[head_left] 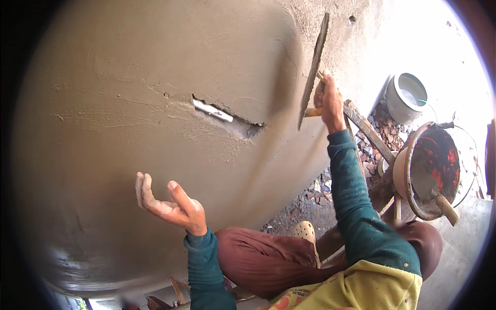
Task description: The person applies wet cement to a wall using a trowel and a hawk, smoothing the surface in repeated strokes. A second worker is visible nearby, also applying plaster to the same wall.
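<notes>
The plastering trowel (314,70) stands edge-on against the wet grey plastered wall (129,77), its long thin blade running from high up down to the handle, and the right hand (329,102) has its fingers wrapped closed around that wooden handle, just right of the blade. The right arm in a teal sleeve (351,191) reaches up to it from the lower edge. To the left of the blade, the plaster has a ragged gap (227,116) in which a short white pipe (212,110) shows, lying at a slant. Lower and further left, the left hand (168,204) is held palm up, fingers spread and loose, gripping nothing, close to the wall; whether it touches the plaster cannot be told. Below the hands are the person's knees in brown trousers (258,258) and a pale clog (306,231). To the right, well apart from the trowel, a red-stained bucket (431,170) holds grey mortar and a tool handle, beside wooden planks (367,129), with a grey bucket (406,97) of water beyond on stony ground.
</notes>
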{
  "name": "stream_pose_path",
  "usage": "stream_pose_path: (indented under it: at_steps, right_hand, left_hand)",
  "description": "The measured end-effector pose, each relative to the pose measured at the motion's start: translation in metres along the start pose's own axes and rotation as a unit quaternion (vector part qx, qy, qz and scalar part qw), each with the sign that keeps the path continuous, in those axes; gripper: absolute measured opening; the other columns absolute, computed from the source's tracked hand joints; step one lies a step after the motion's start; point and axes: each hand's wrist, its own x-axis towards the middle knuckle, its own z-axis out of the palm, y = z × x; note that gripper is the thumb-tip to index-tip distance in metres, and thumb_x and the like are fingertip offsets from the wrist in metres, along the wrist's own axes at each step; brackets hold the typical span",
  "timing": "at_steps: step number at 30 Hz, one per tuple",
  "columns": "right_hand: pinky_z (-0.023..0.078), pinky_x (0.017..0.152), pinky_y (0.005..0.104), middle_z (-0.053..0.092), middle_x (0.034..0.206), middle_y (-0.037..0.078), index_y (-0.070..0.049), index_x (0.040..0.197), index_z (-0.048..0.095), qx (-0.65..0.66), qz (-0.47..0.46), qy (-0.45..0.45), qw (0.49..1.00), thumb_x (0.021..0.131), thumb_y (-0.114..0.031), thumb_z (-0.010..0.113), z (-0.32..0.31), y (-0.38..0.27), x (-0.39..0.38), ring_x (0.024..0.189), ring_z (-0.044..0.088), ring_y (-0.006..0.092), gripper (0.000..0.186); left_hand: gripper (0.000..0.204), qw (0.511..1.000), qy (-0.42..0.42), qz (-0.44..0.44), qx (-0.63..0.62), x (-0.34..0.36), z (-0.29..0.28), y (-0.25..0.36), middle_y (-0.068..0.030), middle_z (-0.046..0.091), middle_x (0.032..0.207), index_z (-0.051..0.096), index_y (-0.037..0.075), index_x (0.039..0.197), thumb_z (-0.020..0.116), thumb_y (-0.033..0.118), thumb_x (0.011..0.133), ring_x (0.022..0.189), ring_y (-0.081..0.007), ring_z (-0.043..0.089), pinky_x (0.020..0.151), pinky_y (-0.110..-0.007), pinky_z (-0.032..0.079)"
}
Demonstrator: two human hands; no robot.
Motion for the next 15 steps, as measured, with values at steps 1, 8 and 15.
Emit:
stream_pose_path:
  at_steps: [1, 8, 15]
  right_hand:
    - [0.030, 0.046, 0.0262, 0.039, 0.059, -0.006, -0.016, 0.071, 0.048, -0.039, 0.003, 0.030, 0.999, 0.103, -0.045, 0.054, -0.007, 0.000, 0.012, 0.049, 0.036, 0.0065, 0.043]
    - [0.044, 0.063, 0.0324, 0.057, 0.068, 0.005, -0.004, 0.103, 0.070, -0.268, -0.247, 0.017, 0.931, 0.099, -0.038, 0.061, -0.034, 0.008, 0.082, 0.065, 0.053, 0.0164, 0.036]
    - [0.054, 0.083, 0.0476, 0.064, 0.128, 0.014, -0.013, 0.130, 0.066, -0.628, -0.681, 0.127, 0.355, 0.090, -0.017, 0.069, -0.013, 0.080, 0.066, 0.103, 0.065, 0.0336, 0.041]
  left_hand:
    - [0.041, 1.000, -0.008, 0.012, 0.002, 0.001, 0.002, 0.003, -0.0236, 0.048, 0.140, 0.051, -0.005, 0.134, 0.057, 0.011, 0.097, 0.134, -0.0366, 0.045, 0.110, -0.050, 0.038]
    - [0.037, 0.995, -0.097, -0.005, -0.015, 0.000, 0.022, 0.017, -0.0240, 0.054, 0.137, 0.057, -0.005, 0.128, 0.057, 0.008, 0.094, 0.129, -0.0387, 0.050, 0.111, -0.051, 0.037]
    - [0.039, 0.981, -0.191, 0.031, -0.012, 0.001, 0.037, 0.026, -0.0192, 0.059, 0.137, 0.064, -0.002, 0.130, 0.057, 0.009, 0.093, 0.133, -0.0393, 0.050, 0.112, -0.052, 0.038]
